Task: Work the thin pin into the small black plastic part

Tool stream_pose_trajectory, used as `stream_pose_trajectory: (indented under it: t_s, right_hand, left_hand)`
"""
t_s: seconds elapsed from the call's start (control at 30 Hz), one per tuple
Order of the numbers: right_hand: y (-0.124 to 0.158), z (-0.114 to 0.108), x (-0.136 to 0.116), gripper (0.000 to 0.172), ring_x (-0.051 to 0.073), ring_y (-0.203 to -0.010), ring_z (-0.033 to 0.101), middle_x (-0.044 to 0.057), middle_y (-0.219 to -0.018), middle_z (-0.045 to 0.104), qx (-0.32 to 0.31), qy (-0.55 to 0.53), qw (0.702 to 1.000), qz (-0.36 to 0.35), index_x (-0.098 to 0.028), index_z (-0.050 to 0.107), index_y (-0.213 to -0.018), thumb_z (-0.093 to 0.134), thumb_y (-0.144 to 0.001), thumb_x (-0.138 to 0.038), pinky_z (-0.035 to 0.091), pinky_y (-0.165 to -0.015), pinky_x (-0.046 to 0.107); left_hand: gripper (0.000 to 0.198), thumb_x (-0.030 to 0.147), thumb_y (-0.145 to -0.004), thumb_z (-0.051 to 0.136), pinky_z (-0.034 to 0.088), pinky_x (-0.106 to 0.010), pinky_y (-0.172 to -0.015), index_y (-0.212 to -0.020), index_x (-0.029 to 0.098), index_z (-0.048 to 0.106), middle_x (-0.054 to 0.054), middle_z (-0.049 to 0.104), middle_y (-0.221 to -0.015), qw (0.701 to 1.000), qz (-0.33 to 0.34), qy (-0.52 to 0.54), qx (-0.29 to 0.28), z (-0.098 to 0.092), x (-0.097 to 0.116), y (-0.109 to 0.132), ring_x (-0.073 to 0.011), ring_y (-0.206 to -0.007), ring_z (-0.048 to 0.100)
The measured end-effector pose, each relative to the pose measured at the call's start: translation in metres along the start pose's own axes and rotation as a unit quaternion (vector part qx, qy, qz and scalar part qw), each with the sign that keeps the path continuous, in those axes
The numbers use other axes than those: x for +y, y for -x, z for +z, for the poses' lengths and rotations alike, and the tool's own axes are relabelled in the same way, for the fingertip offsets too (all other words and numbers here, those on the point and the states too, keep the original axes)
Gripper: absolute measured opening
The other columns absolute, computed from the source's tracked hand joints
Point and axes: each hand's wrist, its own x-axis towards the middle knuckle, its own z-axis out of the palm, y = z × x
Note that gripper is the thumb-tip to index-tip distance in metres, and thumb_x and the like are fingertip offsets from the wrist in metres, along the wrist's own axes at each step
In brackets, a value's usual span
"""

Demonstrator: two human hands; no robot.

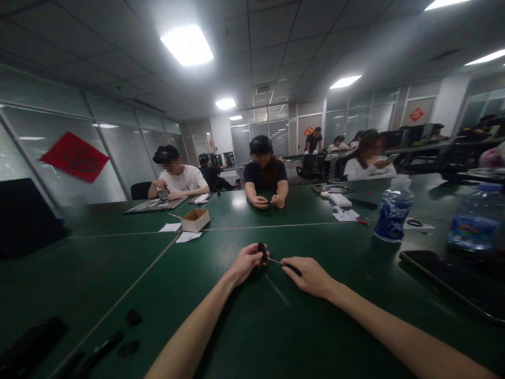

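a: starting at the centre, what does each hand hold?

b: the left hand (248, 264) grasps a small black part (261, 252), upright between thumb and fingers. to its right, the right hand (311, 275) grips the dark handle of a thin-shafted tool (276, 261), the shaft pointing toward the left hand.

a: and the tip?

b: it reaches the side of the black part that faces the right hand. whether it is seated or merely touching is too small to tell.

a: how, then, is this step best done?

b: in our judgement, with the shaft square to whatever it bears on and the pressure light. a slip would carry the tip toward the left hand, so its fingers should stay out of line with the shaft. resting the left wrist on the worktop (303, 337) should steady the part.

a: what lies farther out?

b: dark pieces (134, 316), well apart from the left hand, on its near left; a cardboard box (191, 224), beyond it to the left; a phone (450, 279) to the right of the right hand; a labelled bottle (389, 216), beyond that hand and also rightward. none of these crowds the tool.
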Motion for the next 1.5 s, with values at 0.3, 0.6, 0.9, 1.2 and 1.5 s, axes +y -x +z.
stream_pose_trajectory:
  t_s: [0.3, 0.6, 0.9, 1.2, 1.5]
  right_hand:
    - [0.0, -0.003, -0.003, 0.035, 0.018, -0.082, 0.061, 0.007, -0.095, 0.066, -0.01, -0.008, 1.0, 0.011, -0.017, 0.061, -0.111, 0.038, -0.091, -0.036, 0.048, -0.075, 0.03]
    - [0.0, -0.004, -0.004, 0.034, 0.019, -0.087, 0.061, 0.008, -0.098, 0.065, -0.02, -0.016, 0.999, 0.018, -0.018, 0.059, -0.112, 0.037, -0.092, -0.035, 0.047, -0.078, 0.031]
    - [-0.001, -0.005, -0.005, 0.028, 0.018, -0.088, 0.061, 0.007, -0.098, 0.065, -0.003, -0.012, 1.0, 0.001, -0.017, 0.059, -0.109, 0.039, -0.093, -0.028, 0.046, -0.079, 0.028]
    - [-0.005, -0.011, -0.005, 0.028, 0.019, -0.091, 0.062, 0.006, -0.102, 0.066, 0.003, 0.051, 0.999, 0.008, -0.018, 0.057, -0.111, 0.041, -0.092, -0.03, 0.046, -0.08, 0.027]
    - [-0.005, -0.015, -0.009, 0.03, 0.019, -0.085, 0.062, 0.007, -0.097, 0.065, -0.01, 0.066, 0.998, 0.001, -0.017, 0.056, -0.111, 0.037, -0.093, -0.032, 0.048, -0.075, 0.029]
  left_hand:
    - [0.03, 0.018, -0.072, 0.065, 0.042, -0.026, -0.068, -0.102, 0.012, 0.061, -0.01, 0.063, -0.093, 1.0, -0.002, -0.015, -0.006, 0.0, 0.0, 0.0, -0.0148, -0.076, 0.058]
    - [0.034, 0.023, -0.071, 0.067, 0.042, -0.027, -0.069, -0.102, 0.011, 0.061, -0.011, 0.062, -0.095, 1.0, -0.006, -0.026, -0.015, 0.002, 0.002, 0.001, -0.0155, -0.078, 0.058]
    - [0.035, 0.027, -0.07, 0.068, 0.043, -0.024, -0.066, -0.101, 0.011, 0.061, -0.009, 0.064, -0.089, 0.999, -0.013, -0.04, -0.003, 0.006, 0.007, 0.001, -0.0135, -0.072, 0.058]
    - [0.055, 0.033, -0.057, 0.08, 0.047, -0.027, -0.075, -0.105, 0.016, 0.059, -0.006, 0.066, -0.093, 0.997, -0.057, -0.046, 0.032, 0.009, 0.017, -0.001, -0.0171, -0.079, 0.062]
    - [0.054, 0.037, -0.057, 0.079, 0.047, -0.029, -0.072, -0.102, 0.014, 0.061, -0.004, 0.065, -0.075, 0.997, -0.052, -0.058, 0.02, 0.018, 0.026, 0.005, -0.0168, -0.071, 0.06]
